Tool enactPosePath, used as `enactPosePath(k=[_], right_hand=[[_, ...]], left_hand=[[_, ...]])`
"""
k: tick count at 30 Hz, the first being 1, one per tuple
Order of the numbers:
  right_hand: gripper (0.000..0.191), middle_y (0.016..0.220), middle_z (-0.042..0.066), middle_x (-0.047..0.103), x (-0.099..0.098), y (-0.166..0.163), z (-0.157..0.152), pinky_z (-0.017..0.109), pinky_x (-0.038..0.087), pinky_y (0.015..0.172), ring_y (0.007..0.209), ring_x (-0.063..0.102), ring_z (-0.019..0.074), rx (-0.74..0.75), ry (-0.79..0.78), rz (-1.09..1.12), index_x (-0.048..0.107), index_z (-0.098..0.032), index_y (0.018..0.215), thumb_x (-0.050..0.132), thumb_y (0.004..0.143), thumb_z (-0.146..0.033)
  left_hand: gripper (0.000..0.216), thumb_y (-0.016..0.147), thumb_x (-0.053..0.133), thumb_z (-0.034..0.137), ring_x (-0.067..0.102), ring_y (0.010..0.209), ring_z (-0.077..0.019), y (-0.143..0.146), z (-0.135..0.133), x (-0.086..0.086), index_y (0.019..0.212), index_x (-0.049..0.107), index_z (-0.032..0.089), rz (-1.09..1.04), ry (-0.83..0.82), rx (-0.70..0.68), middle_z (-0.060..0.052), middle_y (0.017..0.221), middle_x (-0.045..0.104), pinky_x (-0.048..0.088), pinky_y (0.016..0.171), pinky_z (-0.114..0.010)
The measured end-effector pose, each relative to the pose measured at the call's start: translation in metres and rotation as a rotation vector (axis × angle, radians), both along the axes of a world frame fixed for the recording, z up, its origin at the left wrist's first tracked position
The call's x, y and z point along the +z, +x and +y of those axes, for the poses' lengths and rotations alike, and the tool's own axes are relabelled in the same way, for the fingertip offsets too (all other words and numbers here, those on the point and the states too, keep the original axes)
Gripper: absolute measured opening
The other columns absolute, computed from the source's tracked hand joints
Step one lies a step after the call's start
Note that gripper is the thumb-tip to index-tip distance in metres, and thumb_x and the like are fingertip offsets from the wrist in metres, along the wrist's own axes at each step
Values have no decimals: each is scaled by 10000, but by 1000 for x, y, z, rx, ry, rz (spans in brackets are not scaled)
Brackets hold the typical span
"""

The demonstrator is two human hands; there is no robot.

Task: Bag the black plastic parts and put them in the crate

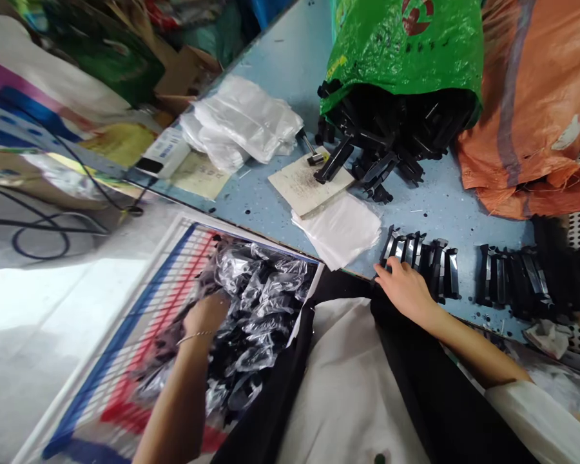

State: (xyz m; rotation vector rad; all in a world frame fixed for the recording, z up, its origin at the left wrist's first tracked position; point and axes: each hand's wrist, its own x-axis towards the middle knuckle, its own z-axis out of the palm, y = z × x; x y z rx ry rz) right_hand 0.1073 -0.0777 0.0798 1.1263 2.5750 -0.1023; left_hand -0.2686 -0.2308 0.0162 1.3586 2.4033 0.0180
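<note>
My left hand [209, 317] reaches down over the load in a striped basket. It is smeared by motion and its fingers are hidden, so whether it holds anything cannot be seen. Under and beside it lie black parts in clear plastic bags [265, 316]. At the table's near edge, my right hand [403, 287] has its fingers curled at the lower end of a black plastic part [390, 241], leftmost in a row. More black plastic parts [437, 267] stand side by side just right of the fingers.
A green bag [406, 51] spills black parts onto the blue table [290, 58]. Clear plastic bags [246, 119], a stained board [304, 183] and a thin white stack [341, 229] lie left. An orange sack [541, 109] stands right. The striped basket [111, 361] sits below the table edge.
</note>
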Motion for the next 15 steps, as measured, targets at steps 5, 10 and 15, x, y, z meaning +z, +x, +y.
enactPosePath(k=[5,10,15], right_hand=[[388,1171,149,569,-5,5,8,343,441,789,941,610,251,-85,108,0,522,-189,1336,512,948,-176],[340,983,157,654,-18,4,8,344,448,749,904,636,283,-241,144,39,522,-107,1121,614,922,-366],[266,1009,143,703,-18,18,27,339,477,742,871,686,265,-431,41,164,519,-141,1190,522,935,-217]], left_hand=[[294,992,449,247,653,1047,-214,100,107,-5,1084,715,163,-144,433,-385,-105,1075,726,519,958,-336],[178,915,534,138,638,1014,-274,184,183,-4,865,704,118,-100,439,-517,-173,1073,689,530,852,-389],[89,802,686,189,624,695,-156,148,194,-16,742,623,168,-571,452,-195,-19,741,663,503,666,-274]])
